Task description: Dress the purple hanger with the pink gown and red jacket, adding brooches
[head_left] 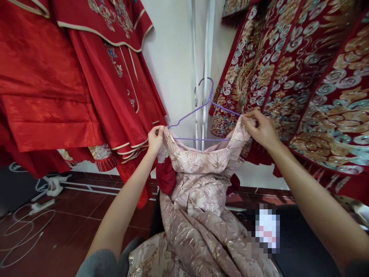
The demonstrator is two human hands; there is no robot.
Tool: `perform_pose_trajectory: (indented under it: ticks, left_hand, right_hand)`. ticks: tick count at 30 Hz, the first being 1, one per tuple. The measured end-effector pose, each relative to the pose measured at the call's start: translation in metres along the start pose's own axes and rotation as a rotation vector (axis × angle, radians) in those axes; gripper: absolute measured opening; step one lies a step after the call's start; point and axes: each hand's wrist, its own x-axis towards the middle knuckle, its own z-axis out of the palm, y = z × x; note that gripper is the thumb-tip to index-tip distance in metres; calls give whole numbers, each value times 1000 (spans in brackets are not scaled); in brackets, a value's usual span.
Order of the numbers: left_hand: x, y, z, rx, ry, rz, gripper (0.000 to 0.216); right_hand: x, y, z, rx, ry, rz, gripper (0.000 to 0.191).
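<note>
Now pink dress [198,181] between hands, on hanger [201,111]

dark red floor [77,215] (white cables [25,227])

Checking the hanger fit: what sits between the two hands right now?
In the head view, the purple hanger's bottom bar and the pink dress's top edge span between left hand and right hand.

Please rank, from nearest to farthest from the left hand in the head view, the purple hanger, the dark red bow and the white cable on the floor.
1. Purple hanger: at the left hand.
2. Dark red bow: just below it.
3. White cable: far left, on the floor.
</note>
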Motion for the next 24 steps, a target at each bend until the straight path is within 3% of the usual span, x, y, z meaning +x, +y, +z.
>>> perform_pose_trajectory:
  ticks: [4,8,12,15,17,19,22,24]
  left_hand:
    - [11,30,31,149,-108,156,21]
    - [14,39,36,317,-236,213,18]
    - [8,19,18,403,-380,149,25]
    - [-1,-5,3,340,-349,-24,33]
    - [-11,-23,-7,331,-396,-157,37]
    - [-22,-39,-15,361,-488,-221,30]
    - [-40,-56,-25,395,-587,-255,16]
    - [-49,-63,-28,415,-650,-278,16]
  right_hand:
    - [-4,0,2,-7,-31,-6,29]
    - [-3,7,1,-82,-48,-55,33]
    - [-12,18,-3,-60,-36,-59,39]
    - [-42,29,3,43,129,126,36]
    - [-73,38,13,229,264,332,32]
    - [-105,48,30,418,249,477,23]
    - [-139,67,58,511,18,592,19]
    - [-146,79,76,481,-139,597,27]
